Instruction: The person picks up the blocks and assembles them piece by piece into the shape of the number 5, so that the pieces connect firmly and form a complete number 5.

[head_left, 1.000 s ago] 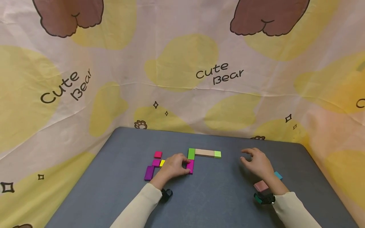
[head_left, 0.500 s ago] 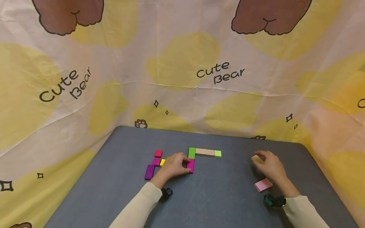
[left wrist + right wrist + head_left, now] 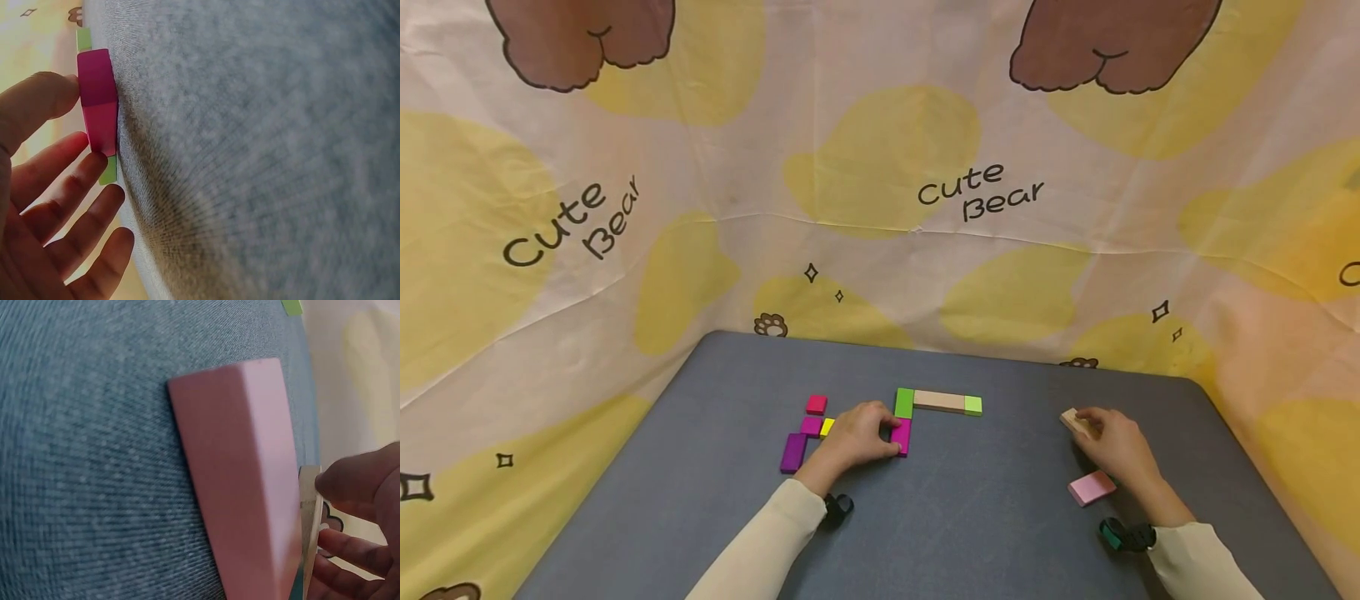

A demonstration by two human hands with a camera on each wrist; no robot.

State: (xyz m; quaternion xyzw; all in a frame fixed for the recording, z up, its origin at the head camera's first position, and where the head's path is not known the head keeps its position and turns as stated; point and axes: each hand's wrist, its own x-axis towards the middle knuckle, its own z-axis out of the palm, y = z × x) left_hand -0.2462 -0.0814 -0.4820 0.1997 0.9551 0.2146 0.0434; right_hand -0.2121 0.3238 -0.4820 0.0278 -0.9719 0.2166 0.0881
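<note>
In the head view my left hand (image 3: 856, 437) is at a magenta block (image 3: 901, 437), pinching it between thumb and index finger. The left wrist view shows the thumb against one face of this magenta block (image 3: 99, 100) and the index fingertip at its other end. It lies flat, end to end with a green block (image 3: 905, 403). My right hand (image 3: 1116, 450) pinches a flat, plain wooden block (image 3: 1075, 422) at the right of the table. Closer to me lies a pink block (image 3: 1092, 487), large in the right wrist view. Behind it shows a blue sliver (image 3: 299, 584), mostly hidden.
A tan plank (image 3: 939, 402) runs right from the green block to a lime block (image 3: 973, 406). Left of my left hand lie a red block (image 3: 816, 405), a small magenta block (image 3: 811, 427), a partly covered yellow block (image 3: 827, 428) and a purple block (image 3: 793, 453). A printed cloth (image 3: 880, 283) hangs behind.
My right hand has shifted right and now pinches the wooden block; the blue block beside the forearm has become hidden in the head view. My left hand stays at the magenta block.
</note>
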